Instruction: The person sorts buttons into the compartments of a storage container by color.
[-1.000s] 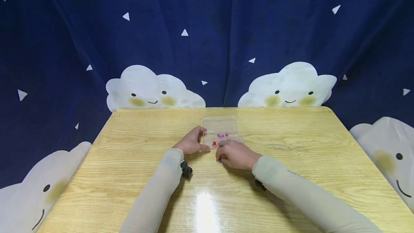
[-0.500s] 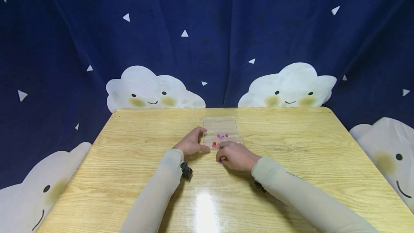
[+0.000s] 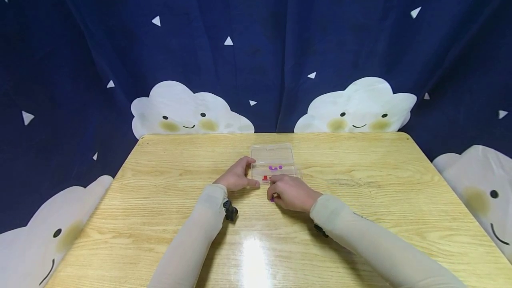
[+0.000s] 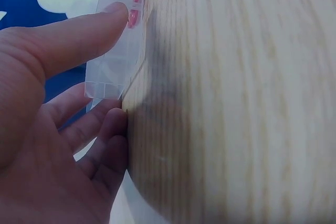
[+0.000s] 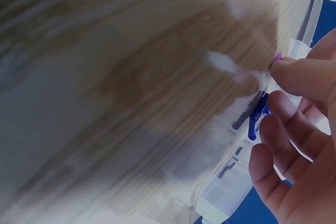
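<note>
A clear plastic compartment box (image 3: 260,172) lies on the table with its transparent lid (image 3: 272,154) folded back. My left hand (image 3: 237,176) holds its left end, thumb at the front edge (image 4: 113,24) and fingers at the far side. Small purple pieces (image 3: 275,168) and a red piece (image 3: 265,177) show in its compartments. In front of the box, my right hand (image 3: 294,192) pinches a small purple piece (image 5: 277,56) between thumb and forefinger, mostly covered by the fingertips. Beside its other, bent fingers a blue latch-shaped piece (image 5: 257,116) shows at the box's front.
The wooden table (image 3: 180,163) extends to both sides of the box, with a bright light reflection near its front. A dark blue curtain (image 3: 256,48) with white clouds hangs behind. Dark wrist cameras (image 3: 230,210) sit under the sleeves.
</note>
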Available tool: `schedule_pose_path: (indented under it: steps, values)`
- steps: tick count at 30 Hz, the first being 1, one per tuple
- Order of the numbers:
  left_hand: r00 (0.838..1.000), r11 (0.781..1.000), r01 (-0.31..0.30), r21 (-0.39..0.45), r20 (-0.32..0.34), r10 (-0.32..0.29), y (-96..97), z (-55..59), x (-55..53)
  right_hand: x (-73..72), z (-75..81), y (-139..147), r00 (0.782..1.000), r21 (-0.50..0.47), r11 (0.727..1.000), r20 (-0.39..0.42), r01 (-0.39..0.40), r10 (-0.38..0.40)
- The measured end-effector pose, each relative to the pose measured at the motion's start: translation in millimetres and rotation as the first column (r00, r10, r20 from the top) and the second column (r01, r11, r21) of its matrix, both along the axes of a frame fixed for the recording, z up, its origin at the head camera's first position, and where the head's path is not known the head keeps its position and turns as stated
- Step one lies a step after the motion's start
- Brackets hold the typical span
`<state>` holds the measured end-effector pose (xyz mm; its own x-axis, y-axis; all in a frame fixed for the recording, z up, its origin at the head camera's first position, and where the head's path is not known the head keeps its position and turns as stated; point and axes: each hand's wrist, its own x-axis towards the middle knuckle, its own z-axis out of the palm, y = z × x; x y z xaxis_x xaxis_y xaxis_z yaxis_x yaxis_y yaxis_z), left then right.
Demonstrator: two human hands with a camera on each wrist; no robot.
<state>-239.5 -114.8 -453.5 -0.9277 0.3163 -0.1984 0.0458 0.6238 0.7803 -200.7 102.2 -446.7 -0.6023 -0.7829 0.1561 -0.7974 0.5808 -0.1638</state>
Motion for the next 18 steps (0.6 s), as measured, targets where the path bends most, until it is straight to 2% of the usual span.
schedule_pose_path:
  steps: [7, 18]
  values:
    - [1.0, 1.0, -0.002, -0.004, -0.002, 0.002, 1.0, 0.8, 0.7, 2.4, 3.2, -2.5, 1.0, 0.026, 1.0, -0.008, 0.006, -0.006]
    - [1.0, 1.0, -0.003, -0.014, -0.009, 0.003, 1.2, 0.8, -0.2, -0.1, -1.0, -2.2, 1.0, 0.019, 1.0, -0.011, 0.006, -0.006]
